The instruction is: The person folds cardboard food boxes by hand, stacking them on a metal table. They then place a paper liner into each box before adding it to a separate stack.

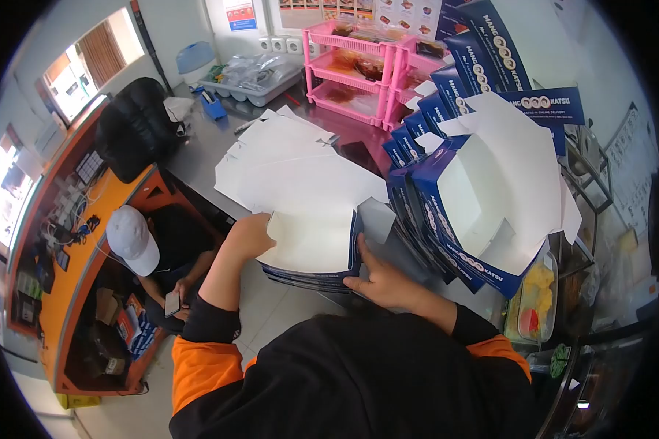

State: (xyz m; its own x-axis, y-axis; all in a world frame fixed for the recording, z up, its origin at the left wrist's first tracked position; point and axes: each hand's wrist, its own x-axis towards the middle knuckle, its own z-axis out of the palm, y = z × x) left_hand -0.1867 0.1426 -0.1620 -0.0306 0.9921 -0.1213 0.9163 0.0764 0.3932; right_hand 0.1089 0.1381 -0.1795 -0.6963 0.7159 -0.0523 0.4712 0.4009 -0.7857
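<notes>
A paper food box (311, 241), white inside and navy blue outside, lies in front of me on other boxes, their dark edges showing below it. Its walls are up near me and its white flaps spread away over the table. My left hand (249, 238) is closed on the box's left wall, fingertips partly hidden. At the right near corner, my right hand (388, 278) grips the same box, thumb along the side wall and a finger at the front. To the right leans a nested stack of similar navy boxes (476, 197) with printed lettering.
Pink tiered racks (351, 66) with bagged sauces stand at the back of the steel table (198, 168). A grey tray (249, 88) of plastic bags is beside them. A seated person in a cap (133, 238) holds a phone at left. A yellow-filled container (531, 307) sits at right.
</notes>
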